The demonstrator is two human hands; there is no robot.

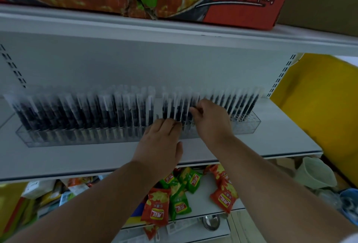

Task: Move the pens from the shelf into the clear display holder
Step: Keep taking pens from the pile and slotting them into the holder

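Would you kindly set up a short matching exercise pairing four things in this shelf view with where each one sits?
Things:
1. clear display holder
2. red printed carton
3. snack packets
4. left hand

Places:
A. on the shelf below the pens
B. on the top shelf
C. fingers at the holder's front, left of the right hand
D. on the middle shelf, filled with pens

Pairs: 1-D, 2-B, 3-A, 4-C
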